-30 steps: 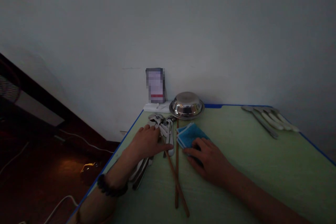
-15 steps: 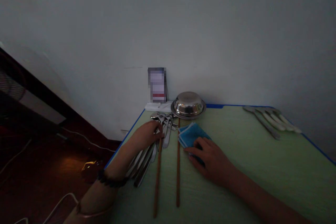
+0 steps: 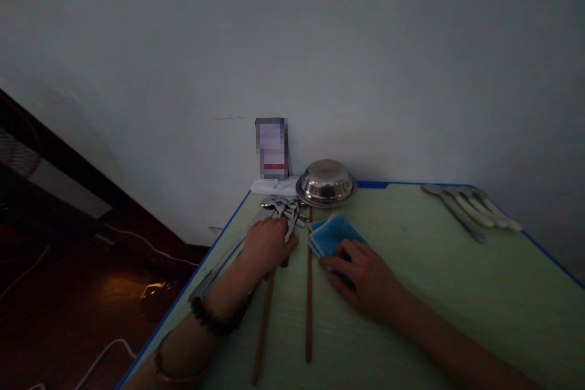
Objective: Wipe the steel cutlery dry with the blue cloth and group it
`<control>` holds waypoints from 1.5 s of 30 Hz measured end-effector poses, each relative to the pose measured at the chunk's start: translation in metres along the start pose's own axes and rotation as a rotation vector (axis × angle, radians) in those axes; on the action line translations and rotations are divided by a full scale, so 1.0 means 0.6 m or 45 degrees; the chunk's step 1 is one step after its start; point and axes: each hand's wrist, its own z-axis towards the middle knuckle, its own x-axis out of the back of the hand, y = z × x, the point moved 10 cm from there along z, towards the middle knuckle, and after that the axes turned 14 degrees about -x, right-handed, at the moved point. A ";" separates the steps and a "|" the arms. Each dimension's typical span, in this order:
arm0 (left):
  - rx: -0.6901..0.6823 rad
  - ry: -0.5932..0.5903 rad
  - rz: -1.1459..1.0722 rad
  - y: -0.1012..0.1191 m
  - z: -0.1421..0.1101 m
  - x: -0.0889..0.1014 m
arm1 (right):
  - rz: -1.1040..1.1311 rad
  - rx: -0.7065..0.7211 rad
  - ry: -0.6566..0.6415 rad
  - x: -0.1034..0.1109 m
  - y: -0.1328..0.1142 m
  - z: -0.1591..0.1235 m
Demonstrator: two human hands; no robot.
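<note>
One chopstick [image 3: 264, 329] of two, further left

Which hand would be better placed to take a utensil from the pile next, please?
Probably the left hand: it is over the cutlery pile, while the right hand is on the blue cloth.

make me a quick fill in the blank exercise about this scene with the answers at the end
1. The right hand touches a folded cloth that is mainly ____ in colour.
2. The metal bowl sits with its opening facing ____.
3. The long wooden sticks in view number ____.
4. On the wrist of the left hand is a dark beaded ____.

Missing words: blue; down; two; bracelet.
</note>
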 end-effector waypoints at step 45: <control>-0.473 -0.084 -0.657 0.087 0.018 0.198 | 0.305 -0.629 0.499 0.365 0.113 0.028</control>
